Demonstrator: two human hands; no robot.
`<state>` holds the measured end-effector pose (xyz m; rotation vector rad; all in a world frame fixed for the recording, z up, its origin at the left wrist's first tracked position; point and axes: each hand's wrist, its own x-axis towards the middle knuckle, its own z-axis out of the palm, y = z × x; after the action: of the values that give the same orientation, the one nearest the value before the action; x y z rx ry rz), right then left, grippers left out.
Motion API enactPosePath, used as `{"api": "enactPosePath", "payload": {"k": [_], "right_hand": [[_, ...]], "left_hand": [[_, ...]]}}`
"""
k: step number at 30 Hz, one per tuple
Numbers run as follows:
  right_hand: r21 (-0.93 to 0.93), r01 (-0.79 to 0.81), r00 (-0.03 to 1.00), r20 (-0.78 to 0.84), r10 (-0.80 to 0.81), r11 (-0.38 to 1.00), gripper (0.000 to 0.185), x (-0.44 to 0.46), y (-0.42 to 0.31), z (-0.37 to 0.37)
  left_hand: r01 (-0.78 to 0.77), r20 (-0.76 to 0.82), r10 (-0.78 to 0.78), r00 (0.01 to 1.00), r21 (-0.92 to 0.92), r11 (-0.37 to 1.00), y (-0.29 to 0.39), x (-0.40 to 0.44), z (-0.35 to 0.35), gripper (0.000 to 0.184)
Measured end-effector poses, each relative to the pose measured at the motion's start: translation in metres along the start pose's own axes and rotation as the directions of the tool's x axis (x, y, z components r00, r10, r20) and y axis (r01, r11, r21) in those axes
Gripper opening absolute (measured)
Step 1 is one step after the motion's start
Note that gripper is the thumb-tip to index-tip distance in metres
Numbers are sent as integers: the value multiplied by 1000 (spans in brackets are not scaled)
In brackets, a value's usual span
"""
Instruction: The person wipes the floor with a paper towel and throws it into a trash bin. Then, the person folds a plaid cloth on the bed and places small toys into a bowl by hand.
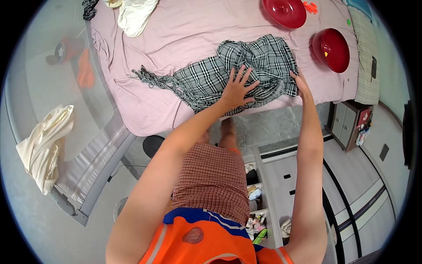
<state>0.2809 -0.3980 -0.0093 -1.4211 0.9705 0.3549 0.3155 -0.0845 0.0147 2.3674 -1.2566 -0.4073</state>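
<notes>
A black-and-white plaid cloth with a fringed end lies bunched and partly folded near the front edge of the bed. My left hand rests on the middle of the cloth, fingers spread. At the cloth's right edge is my right hand, its fingers closed on the border. The fringe trails off to the left over the pink sheet.
Two red bowls and an orange toy are on the bed's right part. Cream cloth lies at its back left. Another cream cloth hangs over a rail at left. Below right are open drawers and a small cabinet.
</notes>
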Motion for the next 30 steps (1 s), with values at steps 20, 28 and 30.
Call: {"api": "enactPosePath", "payload": {"k": [20,28,30], "right_hand": [[-789,558,713,298,-634,257,36,-247,-30,236],[-711,690,597,457,-659,133,25,-243,30,333],[-757,650,621,470,-627,75,26,-236,47,351]], "left_hand": [[532,456,-353,817,-359,767,-10,-100,56,85],[465,72,-460,885,-66,883,6,-184,18,62],[479,22,-479,878,-39,877,7,-203,6,57]]}}
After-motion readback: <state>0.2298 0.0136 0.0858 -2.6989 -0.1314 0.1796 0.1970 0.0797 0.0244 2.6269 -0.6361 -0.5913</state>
